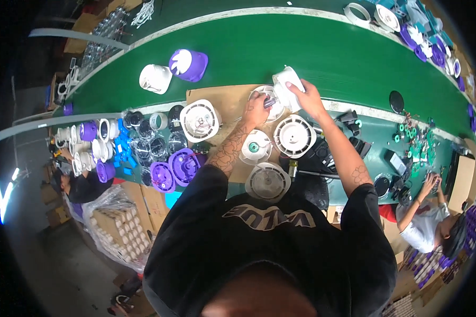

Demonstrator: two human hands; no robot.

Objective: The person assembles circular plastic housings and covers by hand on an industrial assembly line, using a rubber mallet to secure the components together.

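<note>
My right hand (308,98) grips a white plastic housing (286,84), tilted over the far edge of the cardboard sheet. Close by, my left hand (256,110) is closed around a small dark, shiny part (269,102); its exact kind I cannot make out. Behind the left hand lies a round white part (257,95), partly covered by the hands. Nearer to me are a white slotted round base (294,136) and a white piece with a green coil (255,147). Left of my forearm rests a white base with wires (201,121).
The green conveyor belt (238,47) carries a white housing (155,79) and a purple one (189,65). Purple shells (184,166) and blue parts (124,150) lie at left. Black parts and green coils (415,140) are at right. A co-worker (428,222) sits at right, another (87,185) at left.
</note>
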